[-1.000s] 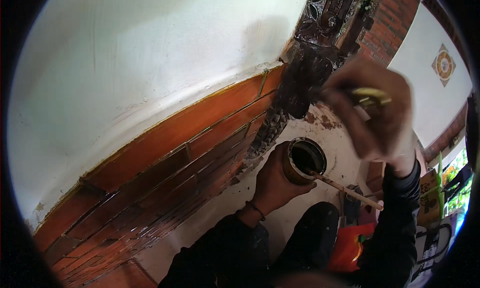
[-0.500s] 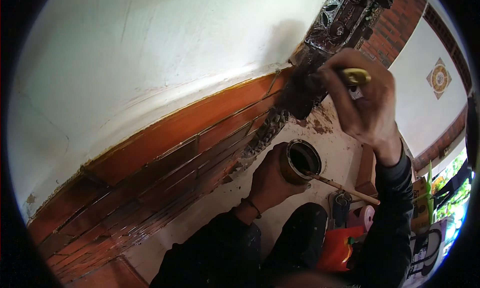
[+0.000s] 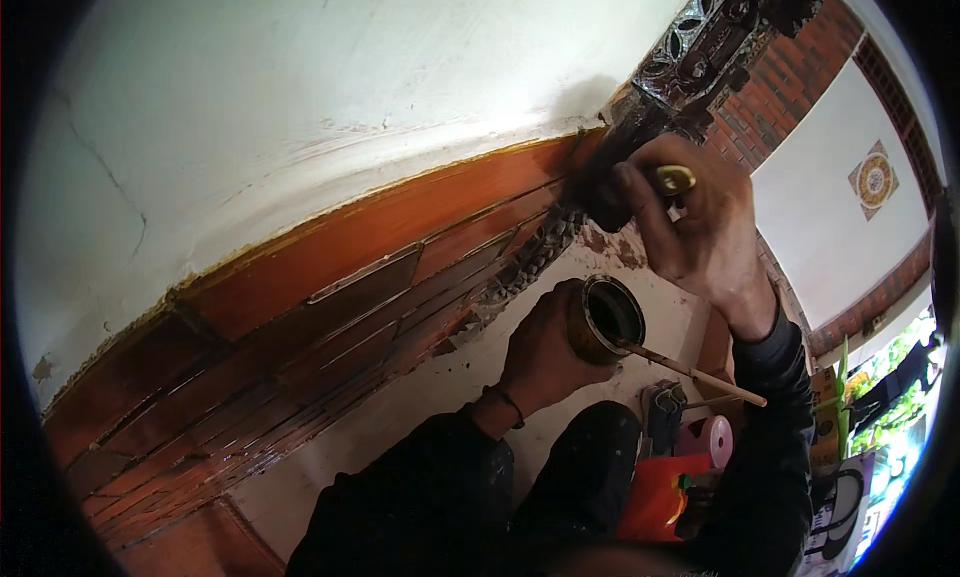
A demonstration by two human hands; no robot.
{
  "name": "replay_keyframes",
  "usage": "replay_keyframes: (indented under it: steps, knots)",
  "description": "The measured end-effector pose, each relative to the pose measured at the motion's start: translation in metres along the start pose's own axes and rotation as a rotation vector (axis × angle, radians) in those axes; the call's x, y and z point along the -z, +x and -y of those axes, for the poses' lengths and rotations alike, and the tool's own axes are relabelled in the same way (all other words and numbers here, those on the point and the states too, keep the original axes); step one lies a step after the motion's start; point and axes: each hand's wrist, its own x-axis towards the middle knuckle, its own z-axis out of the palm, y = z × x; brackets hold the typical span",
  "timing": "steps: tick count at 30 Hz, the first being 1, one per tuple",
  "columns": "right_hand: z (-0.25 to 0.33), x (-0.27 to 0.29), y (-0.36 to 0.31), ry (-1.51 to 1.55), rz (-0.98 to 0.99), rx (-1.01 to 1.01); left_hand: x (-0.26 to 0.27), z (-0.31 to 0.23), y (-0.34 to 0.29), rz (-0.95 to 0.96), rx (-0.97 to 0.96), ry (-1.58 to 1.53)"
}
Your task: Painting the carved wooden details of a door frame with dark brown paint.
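My left hand (image 3: 543,349) is wrapped round a small open can (image 3: 606,320) of dark liquid, its mouth tilted up toward me. A thin wooden stick (image 3: 700,375) leans out of the can toward the lower right. In my closed right hand (image 3: 708,222) is a paintbrush with a yellowish handle (image 3: 677,181). Its head, dark and partly hidden by my fingers, is at the lower part of a dark, carved post (image 3: 705,47). That lower part looks dark and blurred beside the reddish brick band (image 3: 400,232) of the wall.
White cracked plaster (image 3: 300,107) rises above the bricks. Below, near my knees, lie a dark shoe (image 3: 662,417), a pink roll (image 3: 706,439) and a red bag (image 3: 660,492). Farther right is a white wall panel with a diamond-shaped ornament (image 3: 874,181).
My right hand has moved down along the post with the brush. The view has shifted slightly; my left hand still holds the can in nearly the same place.
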Motion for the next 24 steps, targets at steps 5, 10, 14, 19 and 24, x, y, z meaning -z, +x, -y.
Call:
replay_keyframes:
  steps: [5,10,14,19,24]
  knots:
    - [0.006,-0.005,-0.001,-0.015,-0.007,0.041,-0.001,0.002,-0.001,-0.026,-0.037,0.021]
    - [0.011,-0.006,0.0,-0.087,0.015,0.035,0.001,0.001,-0.001,-0.019,-0.045,-0.009]
    - [0.009,-0.008,0.001,-0.089,-0.04,0.015,-0.001,0.005,-0.001,-0.018,-0.041,-0.039]
    - [-0.003,-0.003,0.002,-0.175,-0.121,0.065,0.001,-0.001,-0.001,-0.013,-0.055,-0.016]
    - [0.001,0.007,0.011,-0.134,-0.232,0.132,0.0,0.004,-0.003,-0.05,-0.055,0.01]
